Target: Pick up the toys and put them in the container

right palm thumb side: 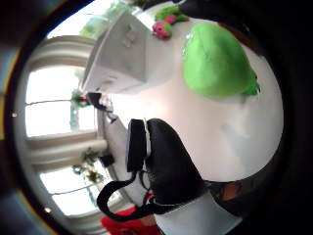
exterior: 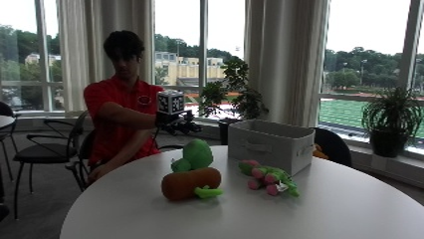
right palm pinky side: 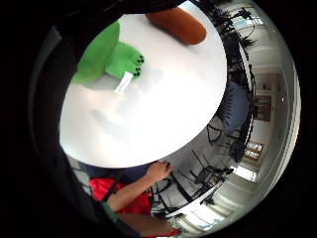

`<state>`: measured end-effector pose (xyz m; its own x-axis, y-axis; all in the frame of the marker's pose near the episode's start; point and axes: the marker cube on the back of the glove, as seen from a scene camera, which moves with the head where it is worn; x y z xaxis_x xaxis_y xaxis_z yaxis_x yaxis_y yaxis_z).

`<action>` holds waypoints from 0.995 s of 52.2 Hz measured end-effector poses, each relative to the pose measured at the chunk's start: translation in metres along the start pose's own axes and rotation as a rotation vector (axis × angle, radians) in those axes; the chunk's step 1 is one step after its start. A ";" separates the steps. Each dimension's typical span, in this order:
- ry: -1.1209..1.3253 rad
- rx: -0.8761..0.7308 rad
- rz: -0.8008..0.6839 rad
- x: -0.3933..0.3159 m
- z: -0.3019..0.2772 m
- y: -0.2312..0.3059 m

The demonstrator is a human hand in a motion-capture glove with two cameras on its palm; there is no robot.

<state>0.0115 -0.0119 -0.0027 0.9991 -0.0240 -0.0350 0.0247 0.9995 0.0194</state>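
Note:
In the outside view my gloved right hand (exterior: 179, 125) hangs in the air over the table's far left side, just behind a green plush toy (exterior: 196, 156); it holds nothing and its fingers look relaxed. An orange plush (exterior: 190, 184) with a green sprout lies against the front of the green one. To their right lies a pink and green plush (exterior: 267, 180). Behind that stands the white fabric container (exterior: 271, 145). The thumb side palm view shows the green plush (right palm thumb side: 215, 63), the container (right palm thumb side: 122, 54) and my gloved thumb (right palm thumb side: 166, 166). The other palm view shows the green plush (right palm pinky side: 106, 57) and orange plush (right palm pinky side: 178, 25).
All the toys rest on a round white table (exterior: 344, 209). The person's bare left hand (right palm pinky side: 158, 171) is low by the table's edge. Black chairs (exterior: 46, 149) stand behind on the left, and potted plants (exterior: 391, 124) line the window sill.

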 end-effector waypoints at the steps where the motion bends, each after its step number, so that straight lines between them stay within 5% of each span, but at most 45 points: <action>1: -0.005 -0.003 0.001 0.000 0.000 0.000; 27: -0.025 0.018 0.018 0.021 -0.014 -0.003; 52: 0.018 -0.013 -0.035 0.015 0.005 -0.070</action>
<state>0.0246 -0.0824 0.0000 0.9969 -0.0583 -0.0531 0.0586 0.9983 0.0048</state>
